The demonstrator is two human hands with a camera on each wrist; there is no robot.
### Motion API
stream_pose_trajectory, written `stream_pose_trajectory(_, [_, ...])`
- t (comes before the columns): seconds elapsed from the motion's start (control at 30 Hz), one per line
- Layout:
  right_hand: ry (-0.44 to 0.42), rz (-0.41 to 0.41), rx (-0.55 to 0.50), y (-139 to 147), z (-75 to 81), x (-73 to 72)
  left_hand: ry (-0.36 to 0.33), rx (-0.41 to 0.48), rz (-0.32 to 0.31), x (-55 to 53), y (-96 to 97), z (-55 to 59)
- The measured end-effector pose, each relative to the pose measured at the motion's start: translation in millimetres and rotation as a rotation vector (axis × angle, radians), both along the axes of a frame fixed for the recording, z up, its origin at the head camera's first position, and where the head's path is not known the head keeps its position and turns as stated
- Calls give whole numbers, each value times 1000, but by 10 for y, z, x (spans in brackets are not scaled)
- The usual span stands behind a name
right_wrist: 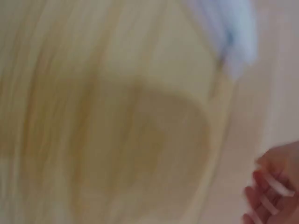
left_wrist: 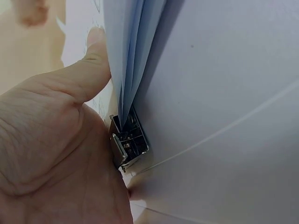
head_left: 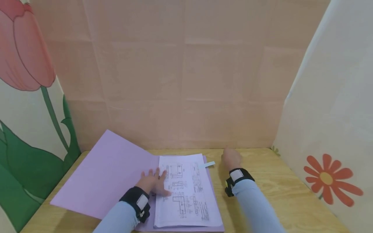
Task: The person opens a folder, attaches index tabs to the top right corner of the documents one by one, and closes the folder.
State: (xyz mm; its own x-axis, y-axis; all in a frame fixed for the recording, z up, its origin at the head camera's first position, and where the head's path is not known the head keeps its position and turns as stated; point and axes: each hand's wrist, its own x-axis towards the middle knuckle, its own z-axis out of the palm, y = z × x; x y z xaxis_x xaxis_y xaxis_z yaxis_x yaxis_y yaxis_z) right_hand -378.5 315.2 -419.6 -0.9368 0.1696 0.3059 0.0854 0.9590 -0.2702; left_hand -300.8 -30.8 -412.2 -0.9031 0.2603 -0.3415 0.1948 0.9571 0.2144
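Left hand point(head_left: 152, 183) rests on printed sheets point(head_left: 189, 191) in purple folder point(head_left: 107, 181)

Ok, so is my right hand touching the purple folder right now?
Apart. The head view shows it: a strip of wooden tabletop lies between your right hand and the purple folder.

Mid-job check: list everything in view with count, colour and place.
Folder: one, lilac, lying open on the table
Papers: one stack, white, on the folder's right half
Tab: one, pale, at the papers' upper right
Metal clip: one, dark and silvery, left-wrist view, near centre
Table: one, wood-yellow, below
Backdrop: one, pinkish beige, behind
Tulip panel: one, white, pink, green, left
Flower panel: one, white with red flower, right
Wristbands: two, black, on wrists
Sleeves: two, light blue, forearms
Left-hand grip: one, bare, spread over papers
Right-hand grip: one, bare, near table's far edge
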Motion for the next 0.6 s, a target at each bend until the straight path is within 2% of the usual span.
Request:
stream_pose_trajectory(0.03, [9,64,-65,-54,26,-23,0,0,0,-9,-3,-3])
stream_pose_trajectory(0.1, [-41,275,-248,-164,50,-67,-1,0,2,-16,-10,4])
stream_pose_trajectory(0.13, [-115,356,-361,-233,63,-73,-1,-1,3,-19,-15,9])
stream_pose_trajectory(0.2, [-293,434,-538,-352,60,-53,1,-2,4,-14,-26,16])
stream_pose_trajectory(0.27, [-424,390,-591,-437,23,-6,-1,-1,4,0,-32,26])
stream_pose_trajectory(0.33, [-472,285,-580,-497,-8,47,-7,6,3,12,-31,27])
stream_pose_trajectory(0.43, [-451,190,-525,-521,-45,73,-16,24,6,23,-16,26])
stream_pose_trajectory(0.6, [-456,174,-430,-501,-15,30,-21,29,9,10,8,27])
